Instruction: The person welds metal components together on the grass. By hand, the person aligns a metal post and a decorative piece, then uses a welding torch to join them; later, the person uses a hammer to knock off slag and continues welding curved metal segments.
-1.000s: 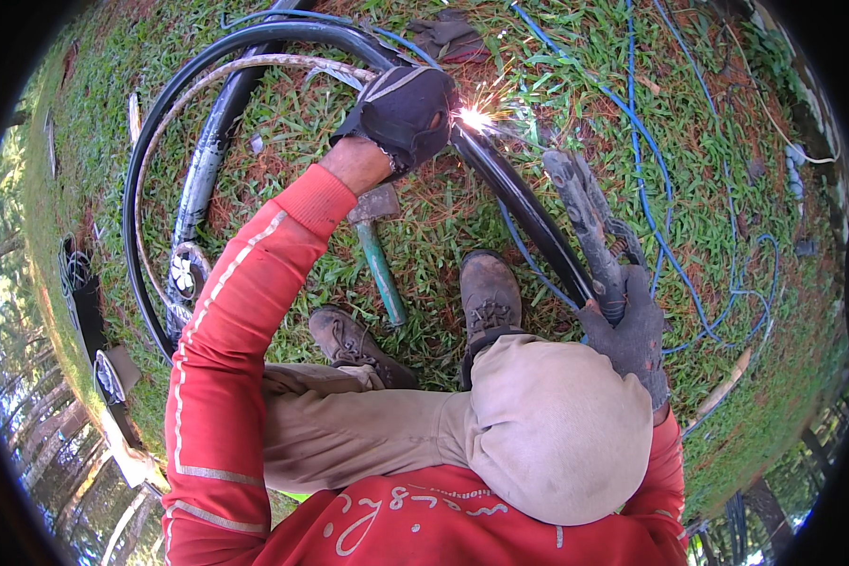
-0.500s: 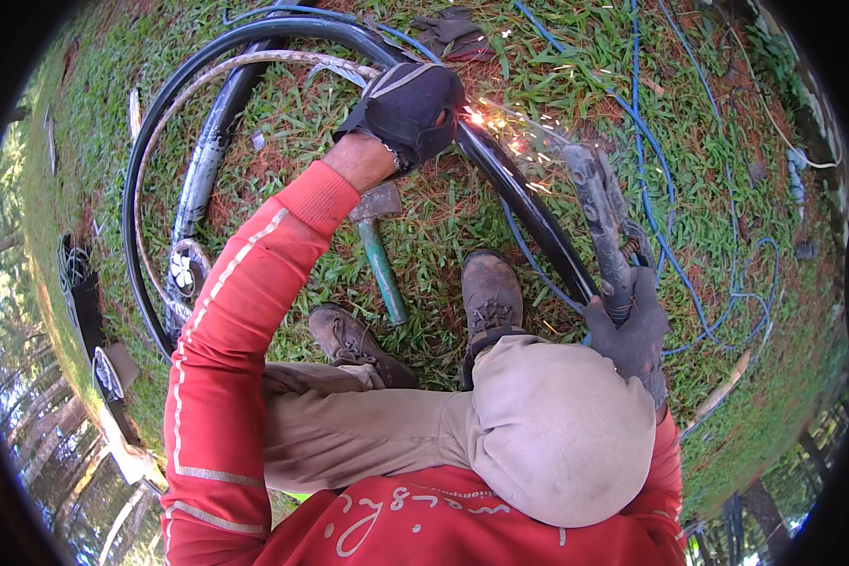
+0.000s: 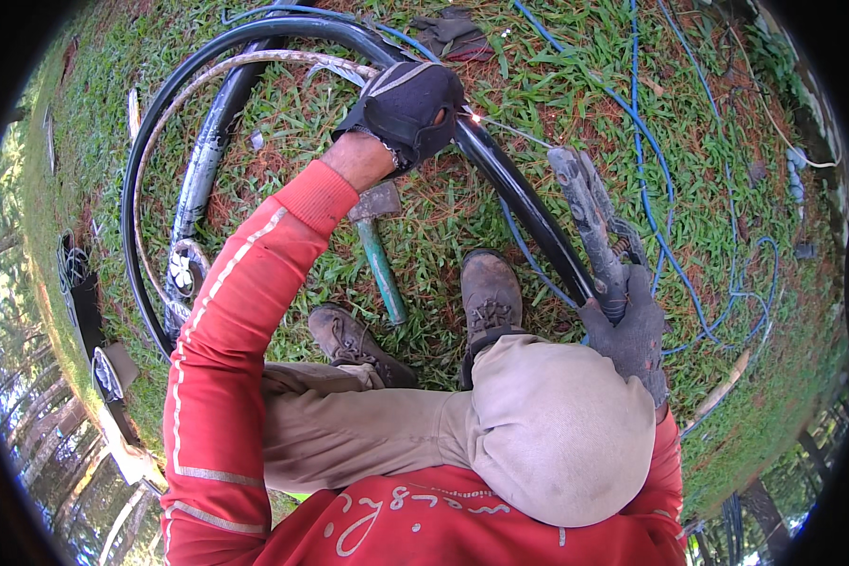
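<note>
My left hand [image 3: 406, 113], in a black glove, is closed around a curved black metal tube [image 3: 524, 193] at the upper middle. A pale, worn rod [image 3: 245, 61] runs into the same grip; its end is hidden under the glove. My right hand [image 3: 630, 330], in a grey glove, is wrapped around the handle of a welding electrode holder [image 3: 585, 203]. From its jaws a thin welding rod [image 3: 514, 130] reaches toward the tube, its tip glowing small and bright just right of my left hand.
A green-handled hammer [image 3: 384, 269] lies on the grass between my left arm and boot [image 3: 491, 292]. Left of it stretches a scuffed black-and-grey tube [image 3: 198, 179]. Dark gloves or cloth [image 3: 455, 38] lie at the top. Blue cable [image 3: 668, 189] winds along the right.
The spray of sparks has shrunk to a small glow. The electrode holder has tilted and shifted slightly left at its jaw end. My left hand stays in place.
</note>
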`<state>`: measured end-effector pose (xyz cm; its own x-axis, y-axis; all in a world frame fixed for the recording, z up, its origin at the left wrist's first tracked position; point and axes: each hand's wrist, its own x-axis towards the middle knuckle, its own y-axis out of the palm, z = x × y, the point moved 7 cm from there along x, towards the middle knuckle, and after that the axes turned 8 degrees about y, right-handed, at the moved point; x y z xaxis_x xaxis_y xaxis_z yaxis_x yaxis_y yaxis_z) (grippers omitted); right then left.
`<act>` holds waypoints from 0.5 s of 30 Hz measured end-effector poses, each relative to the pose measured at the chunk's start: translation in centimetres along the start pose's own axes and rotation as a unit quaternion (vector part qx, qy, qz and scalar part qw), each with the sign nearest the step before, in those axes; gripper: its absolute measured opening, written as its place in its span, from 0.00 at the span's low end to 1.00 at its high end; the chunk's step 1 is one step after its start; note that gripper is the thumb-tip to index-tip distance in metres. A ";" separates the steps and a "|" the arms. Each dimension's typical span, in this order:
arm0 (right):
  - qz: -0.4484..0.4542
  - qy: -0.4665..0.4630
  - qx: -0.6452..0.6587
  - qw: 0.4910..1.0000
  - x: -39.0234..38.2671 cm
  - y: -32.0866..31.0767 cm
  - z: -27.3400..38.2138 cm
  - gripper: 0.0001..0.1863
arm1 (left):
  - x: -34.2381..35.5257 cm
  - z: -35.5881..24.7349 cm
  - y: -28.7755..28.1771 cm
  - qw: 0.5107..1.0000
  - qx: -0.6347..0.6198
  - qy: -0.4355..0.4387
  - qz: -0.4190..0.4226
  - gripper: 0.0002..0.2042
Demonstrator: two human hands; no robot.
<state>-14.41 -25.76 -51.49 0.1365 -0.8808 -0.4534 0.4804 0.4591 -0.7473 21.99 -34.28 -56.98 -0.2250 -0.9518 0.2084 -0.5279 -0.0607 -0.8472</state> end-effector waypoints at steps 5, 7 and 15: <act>0.009 -0.009 -0.009 1.000 0.1 0.1 -0.2 0.21 | -0.2 0.0 -0.1 1.000 -0.003 0.019 -0.009 0.08; 0.014 0.002 -0.007 1.000 0.1 0.2 -0.3 0.22 | 0.2 0.3 0.5 1.000 0.007 -0.012 0.028 0.08; 0.025 0.006 0.005 1.000 0.2 -0.3 1.0 0.23 | -0.3 1.7 1.8 1.000 -0.019 0.004 0.012 0.10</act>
<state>-13.62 -26.18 -50.87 0.1504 -0.8552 -0.4960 0.4810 0.5016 -0.7190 22.51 -34.60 -59.46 -0.2451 -0.9502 0.1928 -0.5537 -0.0260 -0.8323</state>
